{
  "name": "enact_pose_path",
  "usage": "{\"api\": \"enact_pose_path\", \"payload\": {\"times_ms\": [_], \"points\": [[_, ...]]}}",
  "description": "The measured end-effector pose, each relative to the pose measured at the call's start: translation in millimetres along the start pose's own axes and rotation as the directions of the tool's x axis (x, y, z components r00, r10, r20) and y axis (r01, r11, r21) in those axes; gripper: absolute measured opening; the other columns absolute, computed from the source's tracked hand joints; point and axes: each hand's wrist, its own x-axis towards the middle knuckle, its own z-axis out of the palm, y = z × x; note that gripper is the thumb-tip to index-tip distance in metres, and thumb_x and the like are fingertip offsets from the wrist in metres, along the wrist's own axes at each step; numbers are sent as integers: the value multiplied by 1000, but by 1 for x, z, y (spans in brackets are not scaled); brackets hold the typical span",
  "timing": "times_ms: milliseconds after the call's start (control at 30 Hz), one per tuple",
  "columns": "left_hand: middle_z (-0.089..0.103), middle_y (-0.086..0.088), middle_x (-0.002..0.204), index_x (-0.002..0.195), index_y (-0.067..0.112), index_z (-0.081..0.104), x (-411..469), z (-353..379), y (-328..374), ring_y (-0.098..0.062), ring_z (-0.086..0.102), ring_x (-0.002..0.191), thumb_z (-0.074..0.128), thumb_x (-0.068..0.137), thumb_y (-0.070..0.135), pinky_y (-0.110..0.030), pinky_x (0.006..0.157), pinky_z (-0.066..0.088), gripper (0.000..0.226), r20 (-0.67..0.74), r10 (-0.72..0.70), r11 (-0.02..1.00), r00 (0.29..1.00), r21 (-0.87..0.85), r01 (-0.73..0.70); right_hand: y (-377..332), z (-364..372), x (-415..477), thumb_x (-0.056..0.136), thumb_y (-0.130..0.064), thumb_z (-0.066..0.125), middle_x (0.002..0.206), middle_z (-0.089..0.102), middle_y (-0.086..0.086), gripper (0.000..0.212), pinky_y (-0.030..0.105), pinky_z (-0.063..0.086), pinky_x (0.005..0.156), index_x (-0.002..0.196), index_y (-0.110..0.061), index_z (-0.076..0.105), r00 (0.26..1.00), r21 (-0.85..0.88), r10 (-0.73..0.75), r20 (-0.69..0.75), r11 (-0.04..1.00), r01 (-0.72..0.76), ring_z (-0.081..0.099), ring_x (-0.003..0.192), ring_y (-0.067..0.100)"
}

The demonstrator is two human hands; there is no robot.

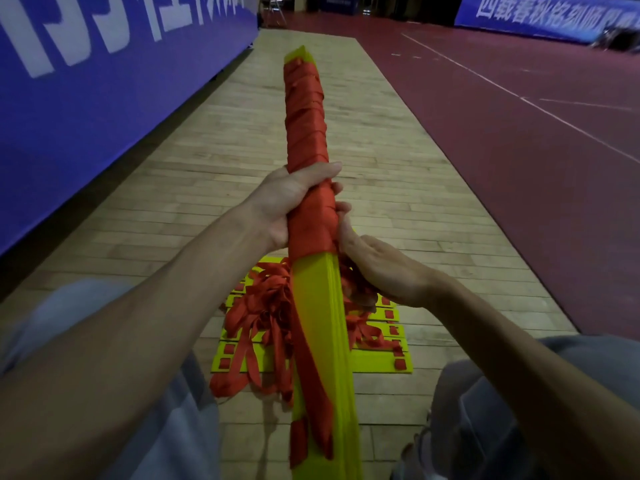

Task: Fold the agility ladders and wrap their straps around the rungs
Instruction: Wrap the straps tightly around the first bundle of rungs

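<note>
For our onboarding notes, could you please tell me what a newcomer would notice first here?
A long bundle of yellow rungs, half wound in red strap, runs up the middle, the left hand gripping the wound part and the right hand holding strap beside it. Below lies another ladder, tangled, on the wooden floor.

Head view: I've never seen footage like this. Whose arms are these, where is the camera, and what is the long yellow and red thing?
There is no machine here. A person wears the camera on their head, so you look down along their own two arms. The left hand grips a bundle of yellow rungs, an agility ladder folded flat. A red strap is already wound round its far part. The right hand is beside the bundle with its fingers against the edge of the wrapping. Whether they pinch the strap is hidden. Below, on the wooden floor, lies a second ladder with tangled red straps.
</note>
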Motion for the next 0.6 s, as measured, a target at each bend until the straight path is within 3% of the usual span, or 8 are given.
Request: {"api": "enact_pose_path", "payload": {"times_ms": [67,133,200,300,400,500,600], "points": [[63,-4,65,91,14,55,-3,-2,5,-18,63,48,70,88,15,-26,46,54,15,4,19,997,1000,72,-19,3,-7,-2,89,-62,54,60,53,8,53,24,48,50,62,-17,65,991,-56,2,131,998,6,52,52,20],[62,-6,69,101,14,54,-5,-7,8,-19,63,48,72,87,15,-27,48,54,22,3,39,988,999,149,-39,6,-13,-1,91,-33,68,65,58,6,28,23,51,56,76,-9,68,980,-161,6,197,987,27,57,58,20],[62,-9,75,113,11,52,-4,-12,9,-22,63,51,74,86,15,-31,50,56,35,-26,76,970,997,234,-68,7,-17,0,94,-14,65,63,65,-5,14,22,50,59,80,-15,67,984,-225,19,176,974,22,61,59,16],[59,-15,89,122,9,43,2,-17,2,-26,62,57,77,83,16,-38,53,58,52,-100,187,924,977,355,-141,9,-18,2,100,-7,52,78,73,8,11,29,53,62,93,-13,58,987,-194,78,143,980,-49,65,64,22],[56,-12,95,114,13,36,12,-16,-5,-23,62,65,70,90,16,-39,54,59,42,-149,294,884,944,417,-210,12,-15,8,99,-2,48,84,71,8,23,25,53,62,91,-22,57,996,-303,84,32,951,-70,65,64,9],[51,-10,92,113,12,34,18,-13,-4,-25,59,75,58,93,16,-46,71,59,31,-166,240,911,956,379,-163,11,-10,10,94,3,44,83,67,5,29,22,50,56,87,-20,61,991,-363,71,-115,925,-108,61,60,5],[43,-7,82,102,10,39,16,-13,-1,-21,48,71,48,79,12,-37,64,50,25,-37,128,966,991,231,-116,7,-9,7,96,-9,43,83,66,9,22,26,48,59,86,-11,62,978,-348,111,-178,922,-168,62,69,19]]}}
